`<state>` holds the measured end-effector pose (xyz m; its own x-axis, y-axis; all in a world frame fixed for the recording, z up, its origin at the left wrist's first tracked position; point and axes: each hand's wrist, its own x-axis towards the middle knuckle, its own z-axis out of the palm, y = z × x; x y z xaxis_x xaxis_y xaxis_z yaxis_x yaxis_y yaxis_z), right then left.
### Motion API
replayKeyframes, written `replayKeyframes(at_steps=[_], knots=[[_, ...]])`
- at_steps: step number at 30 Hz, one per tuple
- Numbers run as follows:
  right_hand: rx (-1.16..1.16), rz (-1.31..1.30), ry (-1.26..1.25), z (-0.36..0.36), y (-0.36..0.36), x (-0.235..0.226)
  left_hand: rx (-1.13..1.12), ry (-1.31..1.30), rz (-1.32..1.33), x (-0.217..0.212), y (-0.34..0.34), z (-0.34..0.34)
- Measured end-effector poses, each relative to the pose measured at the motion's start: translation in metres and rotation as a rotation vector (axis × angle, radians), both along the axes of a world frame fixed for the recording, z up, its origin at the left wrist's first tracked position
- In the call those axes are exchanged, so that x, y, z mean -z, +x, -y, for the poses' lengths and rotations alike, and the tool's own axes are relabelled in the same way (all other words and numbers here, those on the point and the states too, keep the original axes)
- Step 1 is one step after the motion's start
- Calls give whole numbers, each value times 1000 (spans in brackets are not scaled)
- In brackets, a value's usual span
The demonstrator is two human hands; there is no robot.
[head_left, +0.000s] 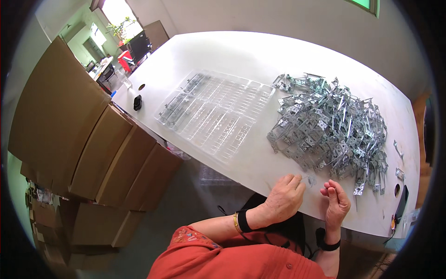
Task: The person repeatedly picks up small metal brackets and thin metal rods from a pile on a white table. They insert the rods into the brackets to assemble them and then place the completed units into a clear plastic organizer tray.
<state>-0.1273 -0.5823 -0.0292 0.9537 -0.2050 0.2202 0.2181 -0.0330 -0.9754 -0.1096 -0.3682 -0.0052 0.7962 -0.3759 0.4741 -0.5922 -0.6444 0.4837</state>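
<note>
Over the table's near edge, my left hand point(285, 199) is closed in a pinch. A small metal bracket point(311, 180) sticks out from its fingertips toward my right hand. My right hand point(337, 204) is just right of the bracket, apart from it, with its fingers curled in against the thumb. Whether anything small is inside those fingers is hidden. Beyond both hands lies a large heap of grey metal brackets point(332, 125). To its left is a clear plastic tray point(209, 109) with rows of slots; the columns at its left side hold metal parts.
The white table point(223, 51) carries a small black object point(137, 102) at its left edge. A few loose metal pieces point(398, 149) lie right of the heap. Tall cardboard boxes point(65, 107) stand against the left side. Another clear tray point(216, 176) is below the table's near edge.
</note>
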Motion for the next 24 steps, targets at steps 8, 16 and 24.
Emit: replayKeyframes(at_steps=[8,16,24], knots=[[12,-37,-32,2,0,-1,54,-117,-6,12,3,-6],[-12,-45,-103,4,0,-3,113,-197,1,15,8,-10],[-26,-28,-115,1,0,-6,128,-271,25,23,12,-10]])
